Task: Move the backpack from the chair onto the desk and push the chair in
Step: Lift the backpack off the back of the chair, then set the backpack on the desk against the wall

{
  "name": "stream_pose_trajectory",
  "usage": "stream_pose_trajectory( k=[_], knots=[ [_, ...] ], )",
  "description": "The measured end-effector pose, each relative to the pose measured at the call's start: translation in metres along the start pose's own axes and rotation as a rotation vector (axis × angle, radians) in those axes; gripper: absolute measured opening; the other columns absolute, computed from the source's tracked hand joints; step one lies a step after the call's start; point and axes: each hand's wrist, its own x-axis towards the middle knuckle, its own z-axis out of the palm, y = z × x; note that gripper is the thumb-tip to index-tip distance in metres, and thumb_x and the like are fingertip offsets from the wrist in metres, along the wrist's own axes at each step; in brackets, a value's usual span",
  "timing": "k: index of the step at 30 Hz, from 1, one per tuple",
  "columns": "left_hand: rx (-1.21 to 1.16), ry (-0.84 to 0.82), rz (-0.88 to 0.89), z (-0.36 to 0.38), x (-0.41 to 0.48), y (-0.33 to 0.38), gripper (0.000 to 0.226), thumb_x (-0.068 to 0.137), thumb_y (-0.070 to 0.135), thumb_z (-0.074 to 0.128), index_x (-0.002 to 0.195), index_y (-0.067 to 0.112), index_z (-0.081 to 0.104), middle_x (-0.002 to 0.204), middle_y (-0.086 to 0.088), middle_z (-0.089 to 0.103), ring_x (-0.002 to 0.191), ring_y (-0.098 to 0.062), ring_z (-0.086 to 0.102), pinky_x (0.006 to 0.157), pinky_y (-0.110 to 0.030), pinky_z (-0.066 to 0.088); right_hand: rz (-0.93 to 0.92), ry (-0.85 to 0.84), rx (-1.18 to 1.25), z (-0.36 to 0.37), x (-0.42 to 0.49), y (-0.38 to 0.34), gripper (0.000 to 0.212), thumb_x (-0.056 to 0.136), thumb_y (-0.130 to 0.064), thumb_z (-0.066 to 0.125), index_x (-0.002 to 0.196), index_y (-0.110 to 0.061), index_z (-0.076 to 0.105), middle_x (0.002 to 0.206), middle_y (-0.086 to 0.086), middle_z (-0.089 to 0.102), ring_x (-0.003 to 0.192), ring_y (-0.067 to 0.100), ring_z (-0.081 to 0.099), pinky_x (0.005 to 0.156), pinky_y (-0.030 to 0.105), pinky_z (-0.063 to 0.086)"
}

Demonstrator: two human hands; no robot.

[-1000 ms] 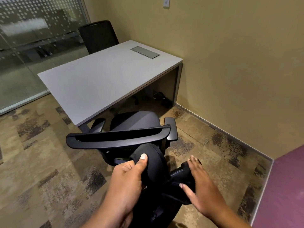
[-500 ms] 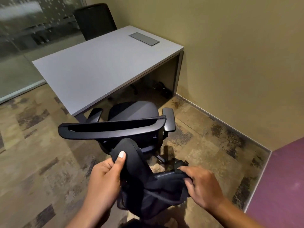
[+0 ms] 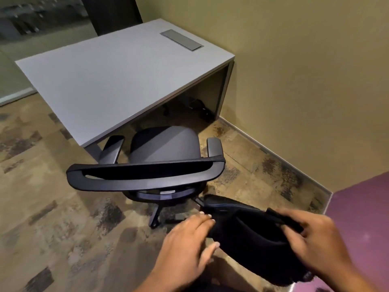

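Observation:
A black backpack hangs in the air behind and to the right of the black office chair, held between both hands. My left hand grips its left edge, thumb under and fingers over. My right hand is closed on a strap at its upper right. The chair stands pulled out from the grey desk, backrest toward me, seat bare. The desk top holds only a flush grey cable hatch.
A tan wall runs along the right of the desk. A purple panel stands at the lower right. A second black chair sits behind the desk by a glass partition. Patterned carpet surrounds the chair.
The backpack has swung right and lower, clear of the chair's backrest. My left hand shifted from the shoulder strap to the bag's left edge. The view moved nearer the desk.

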Motion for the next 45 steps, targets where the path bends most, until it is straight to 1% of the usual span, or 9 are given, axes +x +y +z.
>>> stream_pose_trajectory(
  k=[4, 7, 10, 15, 21, 27, 31, 38, 45],
  knots=[
    [-0.092, 0.083, 0.136, 0.014, 0.052, 0.009, 0.068, 0.091, 0.048, 0.056, 0.149, 0.021, 0.032, 0.156, 0.003, 0.035, 0.144, -0.012, 0.025, 0.114, -0.030, 0.027, 0.070, 0.101, 0.062, -0.032, 0.007, 0.003, 0.050, 0.064, 0.011, 0.077, 0.097, -0.025, 0.075, 0.082, -0.025, 0.067, 0.081, -0.007, 0.063, 0.057, 0.007, 0.047],
    [-0.058, 0.081, 0.227, 0.019, 0.095, 0.021, 0.077, 0.089, 0.042, 0.060, 0.153, 0.019, 0.022, 0.160, -0.002, 0.024, 0.148, -0.016, 0.016, 0.117, -0.034, 0.022, 0.058, 0.167, 0.105, -0.053, 0.015, 0.003, 0.047, 0.065, 0.017, 0.073, 0.096, -0.017, 0.075, 0.086, -0.034, 0.067, 0.082, -0.013, 0.062, 0.061, 0.002, 0.046],
    [-0.037, 0.087, 0.306, 0.024, 0.131, 0.033, 0.082, 0.085, 0.029, 0.066, 0.153, 0.016, 0.022, 0.160, -0.007, 0.025, 0.148, -0.022, 0.014, 0.119, -0.039, 0.021, 0.045, 0.242, 0.125, -0.067, 0.027, 0.009, 0.045, 0.064, 0.019, 0.073, 0.093, -0.014, 0.076, 0.101, -0.038, 0.059, 0.082, -0.014, 0.062, 0.066, 0.001, 0.044],
    [-0.108, 0.165, 0.284, 0.026, 0.187, 0.048, 0.091, 0.074, 0.013, 0.072, 0.152, 0.021, 0.025, 0.154, -0.003, 0.035, 0.148, -0.019, 0.013, 0.120, -0.037, 0.011, -0.016, 0.346, 0.226, -0.079, 0.058, 0.036, 0.037, 0.067, 0.014, 0.072, 0.091, -0.015, 0.075, 0.099, -0.034, 0.062, 0.083, -0.012, 0.063, 0.062, 0.003, 0.046],
    [-0.179, 0.319, 0.221, 0.025, 0.265, 0.073, 0.041, 0.079, 0.012, 0.051, 0.117, 0.015, 0.066, 0.115, 0.002, 0.069, 0.107, -0.017, 0.063, 0.090, -0.026, 0.048, -0.157, 0.327, 0.354, -0.091, 0.114, 0.097, 0.038, 0.067, 0.004, 0.069, 0.093, -0.022, 0.076, 0.094, -0.021, 0.072, 0.083, -0.002, 0.068, 0.065, 0.014, 0.054],
    [-0.220, 0.441, 0.110, 0.032, 0.318, 0.110, 0.057, 0.059, -0.006, 0.061, 0.111, 0.016, 0.068, 0.112, 0.007, 0.070, 0.105, -0.010, 0.065, 0.088, -0.025, 0.051, -0.528, 0.300, 0.205, -0.119, 0.179, 0.153, 0.032, 0.085, -0.016, 0.054, 0.113, -0.009, 0.068, 0.116, -0.002, 0.068, 0.105, 0.003, 0.064, 0.089, 0.020, 0.050],
    [-0.223, 0.550, 0.043, 0.031, 0.351, 0.125, 0.045, 0.065, 0.006, 0.061, 0.108, 0.017, 0.072, 0.108, 0.007, 0.072, 0.101, -0.007, 0.066, 0.088, -0.022, 0.050, -0.720, 0.232, 0.083, -0.132, 0.229, 0.184, 0.038, 0.094, -0.009, 0.040, 0.122, -0.013, 0.064, 0.133, 0.009, 0.058, 0.110, 0.012, 0.063, 0.089, 0.024, 0.048],
    [-0.185, 0.573, -0.055, 0.022, 0.419, 0.117, 0.048, 0.064, 0.004, 0.061, 0.108, 0.020, 0.072, 0.106, 0.010, 0.073, 0.098, -0.005, 0.065, 0.088, -0.017, 0.048, -0.831, 0.217, 0.068, -0.138, 0.330, 0.208, 0.040, 0.091, 0.002, 0.041, 0.115, -0.013, 0.070, 0.129, 0.007, 0.061, 0.119, 0.015, 0.058, 0.095, 0.033, 0.049],
    [-0.153, 0.502, -0.060, 0.004, 0.516, 0.078, 0.044, 0.068, 0.013, 0.062, 0.108, 0.030, 0.070, 0.104, 0.014, 0.073, 0.097, -0.005, 0.066, 0.084, -0.024, 0.053, -0.850, 0.136, 0.119, -0.127, 0.444, 0.218, 0.036, 0.099, -0.023, 0.040, 0.106, -0.013, 0.073, 0.127, 0.004, 0.063, 0.117, 0.012, 0.060, 0.093, 0.030, 0.050]
  ],
)
